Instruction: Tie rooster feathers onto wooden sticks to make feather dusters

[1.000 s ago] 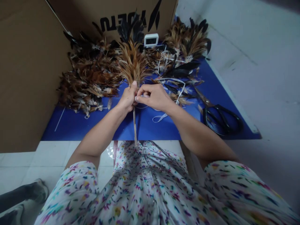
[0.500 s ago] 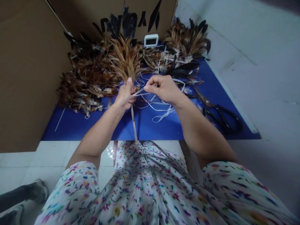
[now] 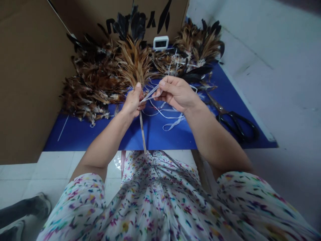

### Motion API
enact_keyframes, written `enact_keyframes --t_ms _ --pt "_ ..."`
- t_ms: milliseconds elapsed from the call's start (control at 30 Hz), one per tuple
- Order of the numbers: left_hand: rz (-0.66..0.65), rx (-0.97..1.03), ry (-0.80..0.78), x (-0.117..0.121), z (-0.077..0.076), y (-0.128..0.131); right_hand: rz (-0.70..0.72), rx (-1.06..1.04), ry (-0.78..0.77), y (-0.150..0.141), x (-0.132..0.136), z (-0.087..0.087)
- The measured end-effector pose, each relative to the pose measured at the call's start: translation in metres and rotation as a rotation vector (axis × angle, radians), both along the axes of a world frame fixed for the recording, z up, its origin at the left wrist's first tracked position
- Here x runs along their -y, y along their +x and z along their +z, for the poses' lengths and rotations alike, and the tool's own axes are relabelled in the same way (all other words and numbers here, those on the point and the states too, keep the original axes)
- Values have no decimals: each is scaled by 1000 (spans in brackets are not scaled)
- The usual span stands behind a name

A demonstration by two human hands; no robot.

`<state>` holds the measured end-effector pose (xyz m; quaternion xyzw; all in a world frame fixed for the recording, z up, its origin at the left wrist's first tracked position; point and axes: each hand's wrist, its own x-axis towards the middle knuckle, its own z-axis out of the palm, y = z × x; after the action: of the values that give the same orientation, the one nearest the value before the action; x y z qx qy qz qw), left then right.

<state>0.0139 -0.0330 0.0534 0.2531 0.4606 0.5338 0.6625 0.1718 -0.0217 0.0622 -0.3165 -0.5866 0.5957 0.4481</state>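
My left hand (image 3: 134, 102) is closed around a thin wooden stick (image 3: 143, 134) where a fan of brown and black feathers (image 3: 132, 62) is bound to its top. The stick's lower end rests against my flowered dress. My right hand (image 3: 177, 93) pinches a white plastic strap (image 3: 149, 95) that runs taut from the feather base up to its fingers. More loops of the white strap (image 3: 173, 122) lie on the blue table top (image 3: 87, 134) under my hands.
Heaps of brown feathers (image 3: 92, 85) cover the table's left and back; another feather bunch (image 3: 200, 42) lies at the back right. Black scissors (image 3: 235, 122) rest at the right. A small white timer (image 3: 161, 43) stands before a cardboard box (image 3: 30, 67). Another person's shoe (image 3: 37, 206) shows at bottom left.
My right hand has pulled the white strap away from the feather base, up and to the right, drawing it taut. The feather bundle has tipped slightly left and risen.
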Motion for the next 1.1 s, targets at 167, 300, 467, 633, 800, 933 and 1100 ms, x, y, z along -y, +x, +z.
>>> enact_keyframes --t_ms 167,300,467,633,800,933,1100 --pt "-2 -33 -24 -1 -2 0 -123 -26 19 4 -6 1" --pt "12 -43 -18 -4 -2 -3 -256 -12 95 20 -19 0" --pt "9 -26 17 -7 -3 -7 -327 -2 147 46 -37 -2" --pt "13 -70 36 -8 -1 -8 -396 -102 154 58 -35 7" --pt "40 -92 36 -8 2 -8 -535 -159 151 61 -31 17" --pt "30 -91 54 -8 2 -9 -594 22 165 66 -45 3" --pt "36 -86 74 -9 3 -12 -602 733 451 85 -38 -9"
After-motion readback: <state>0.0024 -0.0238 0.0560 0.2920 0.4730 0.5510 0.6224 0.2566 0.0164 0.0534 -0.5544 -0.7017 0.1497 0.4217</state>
